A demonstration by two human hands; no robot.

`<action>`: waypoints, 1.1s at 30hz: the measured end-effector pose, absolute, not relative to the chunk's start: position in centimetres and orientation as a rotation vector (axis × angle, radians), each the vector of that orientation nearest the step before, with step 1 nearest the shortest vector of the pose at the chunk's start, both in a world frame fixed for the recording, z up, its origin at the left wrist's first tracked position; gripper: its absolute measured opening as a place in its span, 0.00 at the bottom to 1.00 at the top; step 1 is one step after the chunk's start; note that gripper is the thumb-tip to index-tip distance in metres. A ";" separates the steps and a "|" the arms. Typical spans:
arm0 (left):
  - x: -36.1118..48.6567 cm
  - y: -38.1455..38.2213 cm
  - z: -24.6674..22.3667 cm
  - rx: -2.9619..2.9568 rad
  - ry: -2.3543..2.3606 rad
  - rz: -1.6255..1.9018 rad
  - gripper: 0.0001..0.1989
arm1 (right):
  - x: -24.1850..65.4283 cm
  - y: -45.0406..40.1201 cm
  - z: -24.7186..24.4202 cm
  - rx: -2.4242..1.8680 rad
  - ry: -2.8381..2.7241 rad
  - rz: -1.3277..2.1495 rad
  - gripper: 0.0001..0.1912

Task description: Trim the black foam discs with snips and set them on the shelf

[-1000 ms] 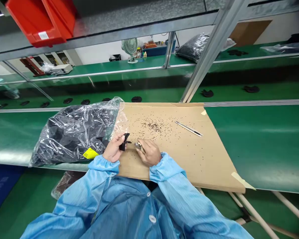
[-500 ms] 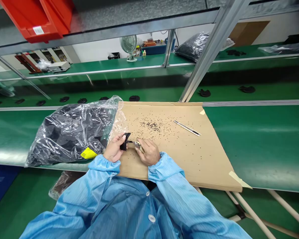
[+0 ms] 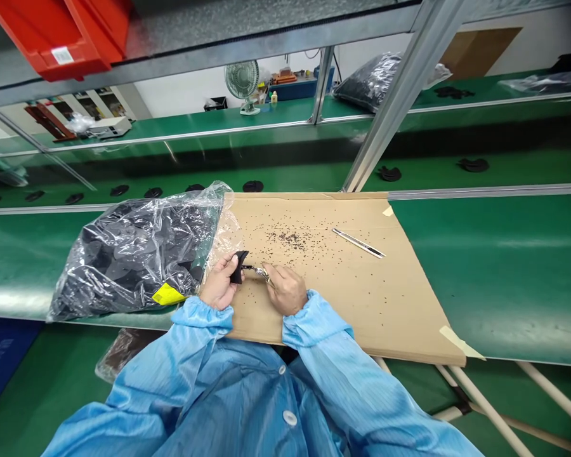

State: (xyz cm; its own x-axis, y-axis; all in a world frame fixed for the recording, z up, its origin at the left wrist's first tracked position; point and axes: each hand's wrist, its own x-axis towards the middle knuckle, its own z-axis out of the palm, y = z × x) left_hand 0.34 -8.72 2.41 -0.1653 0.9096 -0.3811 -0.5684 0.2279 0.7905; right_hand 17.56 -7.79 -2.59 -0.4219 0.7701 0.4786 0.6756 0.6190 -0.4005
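My left hand (image 3: 219,284) pinches a curved black plastic piece (image 3: 238,267) between thumb and fingers, at the left side of a cardboard sheet. A small metal pair of nippers (image 3: 261,271) is gripped in my right hand (image 3: 286,289); its handles are mostly hidden by the fingers. The tip of the nippers points left and reaches the black piece's right side, though I cannot tell whether it touches. Beyond the hands, many tiny black bits (image 3: 292,240) lie scattered over the cardboard (image 3: 342,298).
A clear plastic bag (image 3: 133,254) full of black pieces lies left of the cardboard. A utility knife (image 3: 359,243) rests on the cardboard's right half. Black round pieces (image 3: 252,186) sit along the green belt behind. A metal post (image 3: 394,108) rises at the far edge.
My right hand has turned slightly, and the nippers show more between the hands. The black piece stays in my left hand. The view has shifted a little.
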 end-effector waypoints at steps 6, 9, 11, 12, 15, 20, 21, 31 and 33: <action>0.3 -8.0 2.8 0.472 1.046 1.335 0.23 | 17.7 -7.4 -2.2 -1.152 -1.883 0.422 0.17; -0.2 -7.5 3.0 0.435 1.011 1.329 0.20 | 17.9 -7.1 -2.1 -1.183 -1.719 0.471 0.17; -0.4 -7.3 2.9 0.373 0.975 1.344 0.17 | 17.9 -7.0 -2.1 -1.194 -1.688 0.475 0.17; -0.4 -7.3 2.8 0.340 0.962 1.345 0.15 | 17.9 -7.0 -2.1 -1.199 -1.689 0.469 0.17; -0.5 -7.4 2.6 0.278 0.952 1.296 0.11 | 18.0 -7.0 -1.6 -1.188 -1.772 0.438 0.18; -0.8 -7.9 2.6 0.227 0.876 1.200 0.11 | 18.0 -7.6 0.9 -1.091 -2.096 0.483 0.19; -0.9 -8.0 2.6 0.209 0.853 1.189 0.10 | 17.9 -7.7 1.5 -1.077 -2.163 0.498 0.19; -1.0 -8.8 2.6 0.208 0.774 1.148 0.07 | 16.4 -8.8 4.5 -1.202 -2.514 0.442 0.15; -1.1 -8.9 2.6 0.220 0.782 1.148 0.08 | 16.3 -8.8 4.6 -1.218 -2.541 0.422 0.14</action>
State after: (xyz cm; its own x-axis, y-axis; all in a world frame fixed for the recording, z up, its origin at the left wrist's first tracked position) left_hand -1.09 -8.93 2.63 0.1845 0.8780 -0.4418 -0.7328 0.4224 0.5335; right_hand 16.27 -8.84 4.62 -0.5997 0.7891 0.1332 0.7038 0.5992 -0.3816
